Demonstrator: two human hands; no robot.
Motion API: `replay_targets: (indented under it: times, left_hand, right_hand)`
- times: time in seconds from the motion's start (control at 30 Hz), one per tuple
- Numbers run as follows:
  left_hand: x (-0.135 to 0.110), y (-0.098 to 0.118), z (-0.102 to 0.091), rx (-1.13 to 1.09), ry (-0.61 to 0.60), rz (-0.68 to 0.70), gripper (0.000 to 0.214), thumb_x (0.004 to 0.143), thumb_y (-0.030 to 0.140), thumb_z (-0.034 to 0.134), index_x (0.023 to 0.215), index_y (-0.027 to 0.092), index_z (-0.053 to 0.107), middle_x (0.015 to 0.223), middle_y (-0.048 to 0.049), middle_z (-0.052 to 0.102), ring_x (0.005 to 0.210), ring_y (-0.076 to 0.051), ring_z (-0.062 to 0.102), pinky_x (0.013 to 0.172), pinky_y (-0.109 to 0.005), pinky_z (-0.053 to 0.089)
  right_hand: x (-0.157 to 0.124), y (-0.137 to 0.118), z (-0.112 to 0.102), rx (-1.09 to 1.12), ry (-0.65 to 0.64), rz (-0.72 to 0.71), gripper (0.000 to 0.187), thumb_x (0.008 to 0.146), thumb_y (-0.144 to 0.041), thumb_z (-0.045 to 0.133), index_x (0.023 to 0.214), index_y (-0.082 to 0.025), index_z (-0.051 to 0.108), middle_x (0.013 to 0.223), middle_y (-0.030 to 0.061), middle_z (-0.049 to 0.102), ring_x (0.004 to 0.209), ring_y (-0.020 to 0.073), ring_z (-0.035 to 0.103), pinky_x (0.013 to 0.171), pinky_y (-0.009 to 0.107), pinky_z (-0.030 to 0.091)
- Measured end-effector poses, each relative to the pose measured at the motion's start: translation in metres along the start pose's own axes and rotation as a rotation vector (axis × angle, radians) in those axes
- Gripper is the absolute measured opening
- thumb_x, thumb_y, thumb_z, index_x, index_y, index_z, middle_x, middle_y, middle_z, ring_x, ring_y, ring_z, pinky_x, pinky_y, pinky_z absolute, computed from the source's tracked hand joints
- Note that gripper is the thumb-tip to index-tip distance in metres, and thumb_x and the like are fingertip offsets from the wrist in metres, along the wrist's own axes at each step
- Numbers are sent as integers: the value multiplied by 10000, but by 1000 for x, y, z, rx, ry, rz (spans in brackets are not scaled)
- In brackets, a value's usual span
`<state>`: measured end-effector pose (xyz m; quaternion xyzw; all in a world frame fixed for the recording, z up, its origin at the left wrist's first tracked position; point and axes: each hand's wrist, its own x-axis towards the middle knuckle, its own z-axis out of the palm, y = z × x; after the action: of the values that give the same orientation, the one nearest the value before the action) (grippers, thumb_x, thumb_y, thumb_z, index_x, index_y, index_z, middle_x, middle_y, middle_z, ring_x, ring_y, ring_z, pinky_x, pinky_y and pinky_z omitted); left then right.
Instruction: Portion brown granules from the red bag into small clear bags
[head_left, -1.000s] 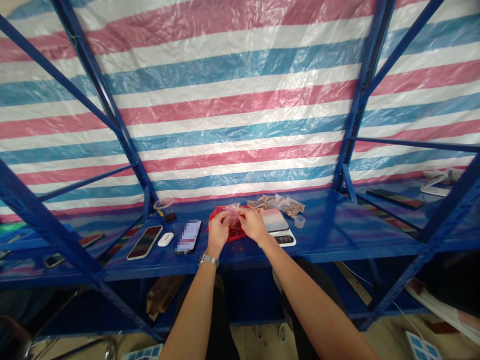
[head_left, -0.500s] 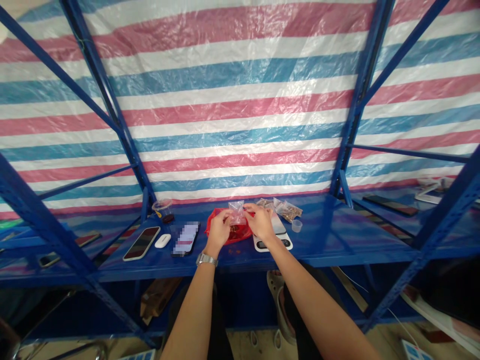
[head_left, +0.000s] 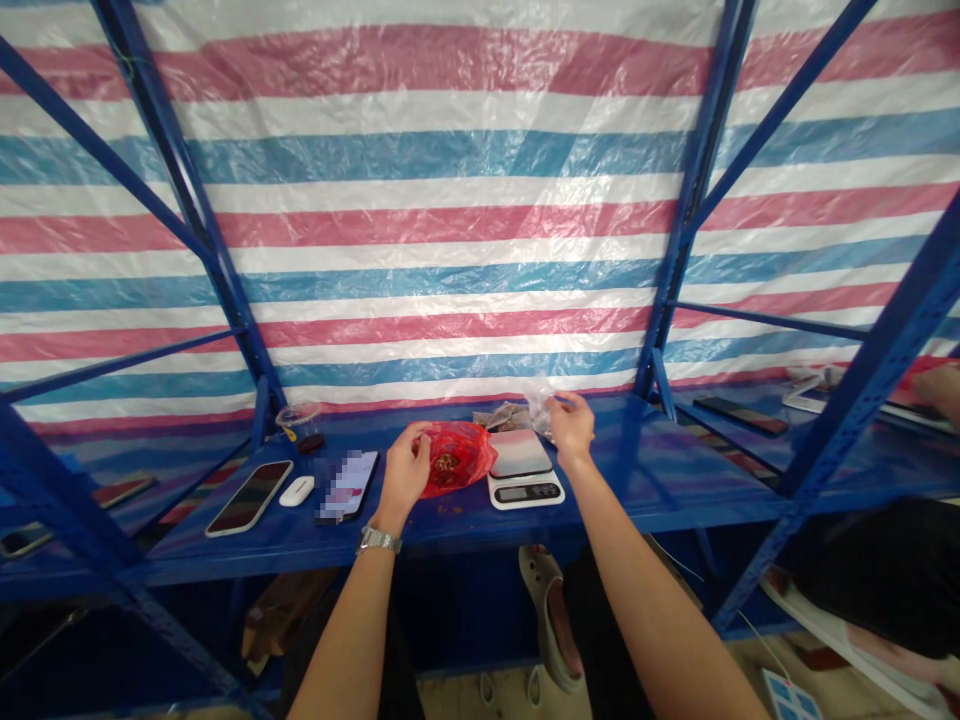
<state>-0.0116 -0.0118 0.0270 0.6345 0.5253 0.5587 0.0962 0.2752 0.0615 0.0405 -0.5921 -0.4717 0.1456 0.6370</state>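
My left hand grips the near edge of a red plastic bag with brown pieces inside, lying on the blue metal shelf. My right hand is further back and to the right, with its fingers pinched on a small clear bag by a pile of similar filled bags. A white digital scale sits between the two hands, with nothing on its platform.
Left of the red bag lie a phone with a blurred screen, a white case and another phone. A clear cup stands at the back left. Blue rack posts frame the bay. Another person's hand shows at the right.
My hands have parted: the right carried the small clear bag back and right to the pile, the left stayed on the red bag. The view shifted right, uncovering the scale.
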Motion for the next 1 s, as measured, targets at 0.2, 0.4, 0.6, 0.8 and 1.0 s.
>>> replay_targets:
  times: [0.2, 0.4, 0.6, 0.8, 1.0]
  left_hand:
    - [-3, -4, -12, 17, -9, 35, 252, 967, 256, 506, 1011, 223, 751, 1072, -70, 786, 1021, -234, 725, 969, -367, 538]
    - [-5, 3, -12, 10, -33, 69, 259, 972, 232, 493, 978, 230, 752, 1033, -63, 779, 972, -223, 720, 949, -354, 541]
    - [-7, 9, -7, 10, -48, 66, 271, 967, 207, 480, 952, 234, 749, 1018, -62, 783, 984, -225, 719, 943, -361, 534]
    - [-6, 11, -4, 4, -43, 76, 272, 951, 174, 488, 934, 233, 753, 1016, -56, 786, 984, -222, 723, 937, -357, 536]
    - [-5, 14, -5, 9, -38, 83, 260, 951, 177, 498, 913, 226, 750, 997, -61, 782, 972, -219, 721, 920, -352, 534]
  right_hand:
    - [29, 25, -68, -375, 195, 257, 401, 851, -217, 499, 1196, -192, 702, 1071, 128, 778, 1081, 337, 665, 1081, 549, 290]
    - [28, 56, -85, -712, 27, 304, 352, 890, -339, 571, 1120, -207, 801, 1269, 223, 695, 1262, 425, 545, 1065, 588, 295]
    - [18, 52, -58, -765, -277, -61, 440, 1004, -536, 445, 1156, -317, 794, 1331, 76, 706, 1400, 375, 395, 1144, 606, 249]
    - [0, 36, -25, -842, -466, -109, 616, 1068, -529, 298, 1081, -185, 810, 1328, 172, 701, 1501, 386, 323, 1194, 663, 132]
    - [-6, 30, -15, -800, -422, -98, 596, 1073, -495, 313, 1147, -143, 788, 1311, 199, 703, 1463, 409, 381, 1167, 656, 200]
